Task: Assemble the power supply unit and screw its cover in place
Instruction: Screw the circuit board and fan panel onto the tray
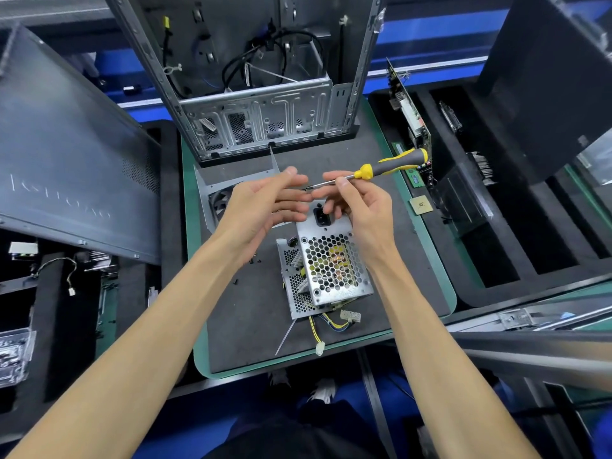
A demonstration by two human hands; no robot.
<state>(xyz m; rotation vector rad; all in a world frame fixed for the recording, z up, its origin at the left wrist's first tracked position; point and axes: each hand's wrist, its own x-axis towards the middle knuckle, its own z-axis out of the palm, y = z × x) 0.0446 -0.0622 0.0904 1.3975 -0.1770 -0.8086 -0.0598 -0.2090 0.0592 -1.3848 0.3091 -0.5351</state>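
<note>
Centrally, the right hand (359, 203) pinches the slim steel shaft of a yellow-and-grey-handled screwdriver (381, 167), handle pointing up and right. The left hand (265, 203), fingers relaxed and extended, meets the tip; whether it holds a screw cannot be told. Below both hands, the perforated sheet-metal power supply unit (328, 266) stands on a dark foam mat (251, 319) with green edging, its wires trailing toward the near edge.
</note>
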